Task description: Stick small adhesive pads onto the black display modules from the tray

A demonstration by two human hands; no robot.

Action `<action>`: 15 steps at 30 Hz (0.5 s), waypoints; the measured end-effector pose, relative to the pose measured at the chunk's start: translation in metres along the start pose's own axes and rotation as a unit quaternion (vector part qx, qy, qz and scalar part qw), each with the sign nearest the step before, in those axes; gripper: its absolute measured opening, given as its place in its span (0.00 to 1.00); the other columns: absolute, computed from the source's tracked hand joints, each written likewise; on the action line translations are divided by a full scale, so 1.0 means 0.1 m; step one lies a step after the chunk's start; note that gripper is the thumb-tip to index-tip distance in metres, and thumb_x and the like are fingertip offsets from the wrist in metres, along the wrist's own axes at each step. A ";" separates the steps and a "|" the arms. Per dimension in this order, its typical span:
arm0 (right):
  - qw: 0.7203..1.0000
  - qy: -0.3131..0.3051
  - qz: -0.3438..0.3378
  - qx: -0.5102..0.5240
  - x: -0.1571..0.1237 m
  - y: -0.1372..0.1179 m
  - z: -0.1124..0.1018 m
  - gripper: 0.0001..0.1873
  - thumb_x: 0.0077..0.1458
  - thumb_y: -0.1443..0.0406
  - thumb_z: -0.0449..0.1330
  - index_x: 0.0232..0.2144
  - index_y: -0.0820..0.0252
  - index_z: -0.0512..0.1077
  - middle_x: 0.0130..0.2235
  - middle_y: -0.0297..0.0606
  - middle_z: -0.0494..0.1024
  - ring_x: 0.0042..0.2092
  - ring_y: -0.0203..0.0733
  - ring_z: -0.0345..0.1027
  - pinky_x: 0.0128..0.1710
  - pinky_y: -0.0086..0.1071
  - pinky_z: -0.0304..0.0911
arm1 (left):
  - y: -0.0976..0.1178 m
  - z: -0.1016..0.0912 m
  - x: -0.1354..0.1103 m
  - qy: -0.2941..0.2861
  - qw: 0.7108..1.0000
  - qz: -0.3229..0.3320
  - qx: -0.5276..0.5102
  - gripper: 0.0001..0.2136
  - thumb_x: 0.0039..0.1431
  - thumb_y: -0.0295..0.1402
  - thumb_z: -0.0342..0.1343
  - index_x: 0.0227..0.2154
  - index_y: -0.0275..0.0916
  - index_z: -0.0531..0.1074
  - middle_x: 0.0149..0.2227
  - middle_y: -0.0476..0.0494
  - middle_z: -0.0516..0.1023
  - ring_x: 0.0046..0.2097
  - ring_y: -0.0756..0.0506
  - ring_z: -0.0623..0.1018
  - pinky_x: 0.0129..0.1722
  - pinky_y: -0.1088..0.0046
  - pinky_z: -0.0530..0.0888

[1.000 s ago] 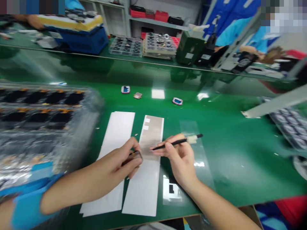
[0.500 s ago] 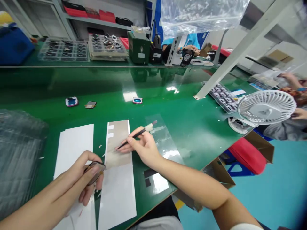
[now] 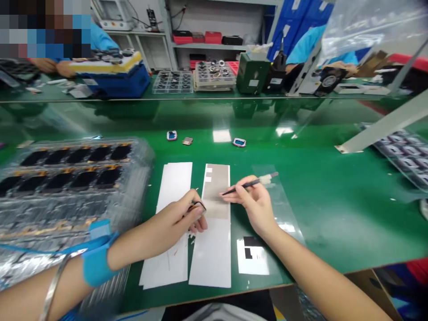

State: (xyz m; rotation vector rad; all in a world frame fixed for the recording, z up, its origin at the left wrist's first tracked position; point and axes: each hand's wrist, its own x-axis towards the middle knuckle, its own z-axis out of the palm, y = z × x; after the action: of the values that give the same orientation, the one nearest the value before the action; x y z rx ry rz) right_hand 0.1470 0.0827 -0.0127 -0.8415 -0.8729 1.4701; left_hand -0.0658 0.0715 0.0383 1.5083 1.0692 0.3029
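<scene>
Two white gaps in tan film on the sheet, ahead-right of left hand: likely little used, most film left. Left hand pinches small part; right hand grips tweezers, tip over film.

Small piece in left fingers, slim dark tool in right fingers.

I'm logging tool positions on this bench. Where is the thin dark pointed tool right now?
In the head view, the thin dark tool is right of centre, held in the right hand, its tip over the partly grey strip.
</scene>
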 end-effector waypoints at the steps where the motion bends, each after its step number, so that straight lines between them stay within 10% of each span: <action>1: 1.000 0.000 0.000 -0.001 0.00 0.00 0.00 0.14 0.53 0.60 0.67 0.33 0.57 0.65 0.30 0.32 0.80 0.34 0.41 0.81 0.35 0.30 0.77 | 0.00 0.00 0.00 0.003 1.000 0.000 0.002 0.12 0.71 0.42 0.41 0.35 0.42 0.60 0.35 0.47 0.77 0.38 0.46 0.78 0.42 0.64 0.75; 15: 1.000 0.007 0.002 -0.008 0.03 0.03 0.00 0.21 0.47 0.53 0.69 0.32 0.55 0.63 0.29 0.30 0.78 0.31 0.38 0.80 0.34 0.30 0.77 | -0.06 0.04 -0.01 0.034 0.996 -0.001 0.083 0.14 0.69 0.45 0.41 0.33 0.43 0.62 0.30 0.50 0.75 0.32 0.46 0.76 0.33 0.70 0.73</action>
State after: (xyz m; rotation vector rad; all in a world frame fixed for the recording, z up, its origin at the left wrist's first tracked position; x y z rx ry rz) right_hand 0.1452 0.0858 -0.0155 -0.8649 -0.8748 1.4608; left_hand -0.0659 0.0677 0.0323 1.6544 1.1719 0.2715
